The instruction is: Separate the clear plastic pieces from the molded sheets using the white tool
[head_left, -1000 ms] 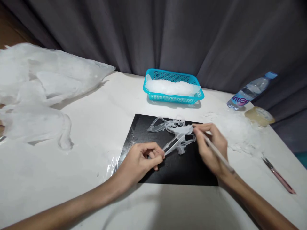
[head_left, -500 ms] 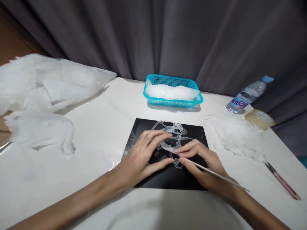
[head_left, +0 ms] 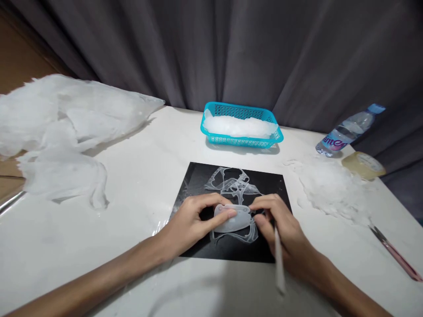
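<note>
The left hand [head_left: 191, 220] and right hand [head_left: 280, 229] were closed on a translucent piece [head_left: 231, 218] over the black mat [head_left: 198, 176] near the table's front edge; the thin stick [head_left: 279, 259], gripped alongside, could tear it if slipped.

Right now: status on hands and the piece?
Both hands pinch translucent plastic piece over black mat. Right hand also holds thin white stick. Left hand unobstructed.

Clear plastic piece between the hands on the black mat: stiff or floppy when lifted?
Likely floppy: the clear plastic piece trails thin looping strips. Probably very light, being thin and see-through. Both the left hand and right hand pinch it, hinting it needs support.
</note>
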Tool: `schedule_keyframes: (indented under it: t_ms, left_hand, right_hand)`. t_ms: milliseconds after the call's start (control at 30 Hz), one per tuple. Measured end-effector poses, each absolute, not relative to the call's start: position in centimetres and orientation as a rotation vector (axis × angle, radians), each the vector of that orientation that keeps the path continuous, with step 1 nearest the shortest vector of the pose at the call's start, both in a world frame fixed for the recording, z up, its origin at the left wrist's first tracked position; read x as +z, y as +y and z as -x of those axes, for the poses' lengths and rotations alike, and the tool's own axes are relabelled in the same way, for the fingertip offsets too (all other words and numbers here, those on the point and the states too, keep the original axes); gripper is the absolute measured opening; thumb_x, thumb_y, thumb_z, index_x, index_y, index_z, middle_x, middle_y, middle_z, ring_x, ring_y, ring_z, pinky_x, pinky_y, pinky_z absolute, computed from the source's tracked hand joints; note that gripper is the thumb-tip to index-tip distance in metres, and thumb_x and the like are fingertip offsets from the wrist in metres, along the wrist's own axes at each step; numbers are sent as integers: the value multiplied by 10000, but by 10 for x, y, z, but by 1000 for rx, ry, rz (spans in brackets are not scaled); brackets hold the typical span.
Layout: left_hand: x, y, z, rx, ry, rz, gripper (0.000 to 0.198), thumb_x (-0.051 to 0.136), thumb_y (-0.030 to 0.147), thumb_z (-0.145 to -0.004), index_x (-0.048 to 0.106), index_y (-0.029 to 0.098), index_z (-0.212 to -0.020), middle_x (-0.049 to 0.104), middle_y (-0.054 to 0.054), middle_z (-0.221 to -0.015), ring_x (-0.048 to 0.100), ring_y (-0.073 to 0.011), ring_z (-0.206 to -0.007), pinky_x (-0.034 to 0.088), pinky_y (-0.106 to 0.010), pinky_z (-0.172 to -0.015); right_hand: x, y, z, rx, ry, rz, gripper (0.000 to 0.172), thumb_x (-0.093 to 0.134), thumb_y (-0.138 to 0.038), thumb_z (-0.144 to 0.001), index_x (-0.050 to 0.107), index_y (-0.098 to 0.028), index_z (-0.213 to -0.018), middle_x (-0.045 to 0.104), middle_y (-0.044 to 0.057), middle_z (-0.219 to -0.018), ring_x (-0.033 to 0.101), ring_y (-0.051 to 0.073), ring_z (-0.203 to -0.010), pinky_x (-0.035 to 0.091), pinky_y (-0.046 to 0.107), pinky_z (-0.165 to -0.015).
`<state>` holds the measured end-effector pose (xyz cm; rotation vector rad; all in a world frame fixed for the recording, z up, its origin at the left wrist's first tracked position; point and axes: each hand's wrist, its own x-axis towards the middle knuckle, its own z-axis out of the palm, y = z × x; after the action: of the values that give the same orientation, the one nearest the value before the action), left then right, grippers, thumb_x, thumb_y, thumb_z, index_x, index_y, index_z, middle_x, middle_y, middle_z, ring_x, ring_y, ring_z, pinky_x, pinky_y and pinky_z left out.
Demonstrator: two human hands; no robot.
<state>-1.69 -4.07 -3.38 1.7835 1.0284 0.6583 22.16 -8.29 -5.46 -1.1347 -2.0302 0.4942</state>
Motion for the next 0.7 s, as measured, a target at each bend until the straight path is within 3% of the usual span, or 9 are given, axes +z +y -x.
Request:
schedule_keyframes:
  t_ms: [167, 300, 400, 533, 700]
  left_hand:
    - [-40, -41, 18, 627, 1054, -1686, 261, 625, 423, -986, 712, 185, -924, 721, -6, -856, 647, -166, -799, 480, -268, -725]
    - [-40, -40, 18, 601, 1064, -1726, 255, 612, 443, -981, 626, 189, -968, 640, 16, -829, 575, -138, -720, 444, -243, -653]
    - [-38, -39, 18, 518, 1020, -1819, 284, 627, 477, -977, 663, 203, -1042, 668, 8, -896, 561, -136, -736, 398, -237, -629]
    - [-41, -40, 18, 457, 994, -1828, 364, 560, 488, -1020, 702, 183, -881, 657, 20, -791, 518, -124, -692, 363, -238, -622]
    - [-45, -35, 21, 612, 1134, -1659, 399, 618, 511, -966, 612, 171, -757, 572, 36, -682, 488, -121, -632, 341, -233, -570]
  right_hand:
    - [-56, -84, -214, 369, -2187, 1112, 47, 588, -195, -1014, 601, -198, -1060, 670, 46, -863, 527, 209, -782, 471, 367, -724]
    - [-55, -82, -214, 405, -2230, 1063, 146, 527, -118, -1031, 625, -191, -1111, 710, 45, -888, 504, 203, -765, 449, 357, -704]
    - [-56, -83, -213, 428, -2281, 1032, 192, 498, -94, -1038, 633, -191, -1134, 731, 43, -960, 510, 203, -783, 445, 360, -725]
    - [-60, -84, -210, 260, -2351, 1040, 152, 516, -116, -1041, 645, -173, -1098, 718, 35, -907, 515, 200, -781, 436, 358, -732]
    - [-62, -85, -209, -147, -2395, 1073, 99, 552, -121, -1021, 639, -155, -990, 670, 31, -802, 553, 206, -777, 437, 365, -744]
